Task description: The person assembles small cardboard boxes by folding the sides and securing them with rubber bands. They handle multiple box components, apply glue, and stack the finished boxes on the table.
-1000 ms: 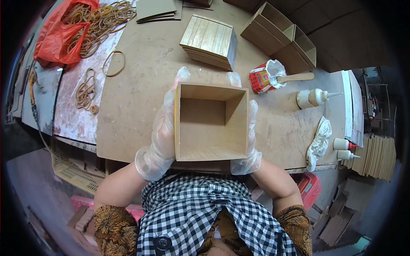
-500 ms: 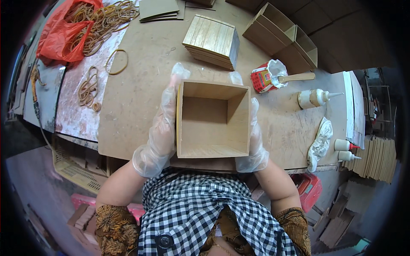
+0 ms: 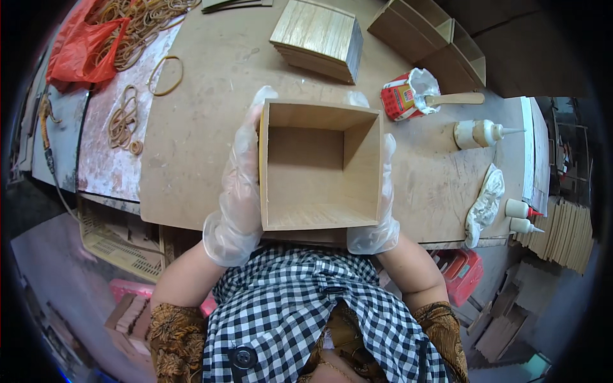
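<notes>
Between my hands is an open wooden box [image 3: 305,150], its hollow side turned up toward me. My left hand [image 3: 241,167], in a clear plastic glove, presses along the box's left wall. On the opposite wall lies my right hand [image 3: 385,198], gloved the same way and partly hidden behind the box; some of its fingertips show past the far edge. Beyond the box sits a stack of thin wooden panels [image 3: 316,32]. To the right stands a red-and-white tub [image 3: 402,96] of white paste with a wooden stick [image 3: 454,99] in it.
A glue bottle [image 3: 476,134] lies right of the tub, near a crumpled white cloth [image 3: 485,205]. Two small bottles [image 3: 520,209] are at the table's right edge. Open wooden boxes [image 3: 434,38] stand at the back. Rubber bands [image 3: 124,118] and a red plastic bag [image 3: 80,54] are at left.
The box looks slightly larger and has tilted a little in my hands, both still on its sides. The view has shifted, so the table things sit slightly differently in it.
</notes>
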`<state>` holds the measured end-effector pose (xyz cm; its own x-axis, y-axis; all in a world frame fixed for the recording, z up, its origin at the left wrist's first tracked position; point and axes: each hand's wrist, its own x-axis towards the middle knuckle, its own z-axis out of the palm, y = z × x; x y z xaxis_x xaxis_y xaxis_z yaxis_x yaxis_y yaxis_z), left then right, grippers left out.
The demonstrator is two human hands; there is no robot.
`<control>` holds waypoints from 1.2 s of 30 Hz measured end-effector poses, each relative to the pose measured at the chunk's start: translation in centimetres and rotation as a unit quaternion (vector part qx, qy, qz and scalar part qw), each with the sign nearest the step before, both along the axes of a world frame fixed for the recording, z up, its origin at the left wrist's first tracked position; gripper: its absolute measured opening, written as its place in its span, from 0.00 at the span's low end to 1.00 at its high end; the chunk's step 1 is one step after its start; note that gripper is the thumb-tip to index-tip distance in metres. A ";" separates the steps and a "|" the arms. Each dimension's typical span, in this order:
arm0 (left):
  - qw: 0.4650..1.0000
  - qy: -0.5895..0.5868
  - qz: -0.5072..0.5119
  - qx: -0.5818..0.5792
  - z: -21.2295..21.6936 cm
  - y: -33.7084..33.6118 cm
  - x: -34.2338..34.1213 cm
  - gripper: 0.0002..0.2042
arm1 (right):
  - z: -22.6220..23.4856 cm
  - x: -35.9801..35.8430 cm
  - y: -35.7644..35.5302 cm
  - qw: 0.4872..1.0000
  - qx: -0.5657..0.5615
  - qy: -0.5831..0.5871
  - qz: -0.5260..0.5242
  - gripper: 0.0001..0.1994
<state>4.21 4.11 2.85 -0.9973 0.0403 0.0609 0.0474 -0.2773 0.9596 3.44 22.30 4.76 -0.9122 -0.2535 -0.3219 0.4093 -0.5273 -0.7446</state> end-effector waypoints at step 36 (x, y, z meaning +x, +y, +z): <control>0.971 -0.210 -0.001 0.116 3.3 -2.2 3.8 0.25 | 3.5 3.4 3.6 0.989 0.140 0.010 0.034 0.26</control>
<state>7.97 1.87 6.18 -0.9361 0.0755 -0.3437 -0.3353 -0.4878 0.8060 6.79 25.89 8.29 -0.9033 -0.2174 -0.3699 0.4198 -0.2702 -0.8664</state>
